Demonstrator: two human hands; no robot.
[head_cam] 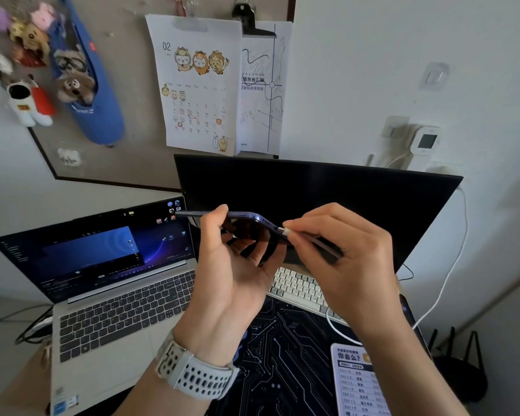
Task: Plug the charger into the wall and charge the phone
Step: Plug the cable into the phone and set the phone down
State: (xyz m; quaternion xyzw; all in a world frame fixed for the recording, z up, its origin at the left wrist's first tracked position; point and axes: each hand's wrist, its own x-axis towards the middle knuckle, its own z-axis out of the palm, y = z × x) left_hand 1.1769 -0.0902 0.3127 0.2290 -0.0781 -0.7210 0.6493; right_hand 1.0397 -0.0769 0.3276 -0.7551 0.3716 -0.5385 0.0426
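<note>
The phone (246,222) is held up in front of the dark monitor (312,199), lying nearly flat, its long axis running left to right with the charging end facing the right hand (342,259). The left hand (231,265) cradles it from below, thumb curled over the top edge and fingers wrapped underneath. The right hand pinches the white plug (286,232) of the cable (451,271) just right of the phone's end; the metal tip looks to be at the port or barely short of it, I cannot tell which. So the right hand is the nearer one, and the push should run leftward along the phone's length. The cable trails right of the monitor, up toward the wall, where the charger (442,169) seems already plugged in. Count: one phone, one cable, one laptop (108,295) left of the monitor, one keyboard (300,288) below it.
</note>
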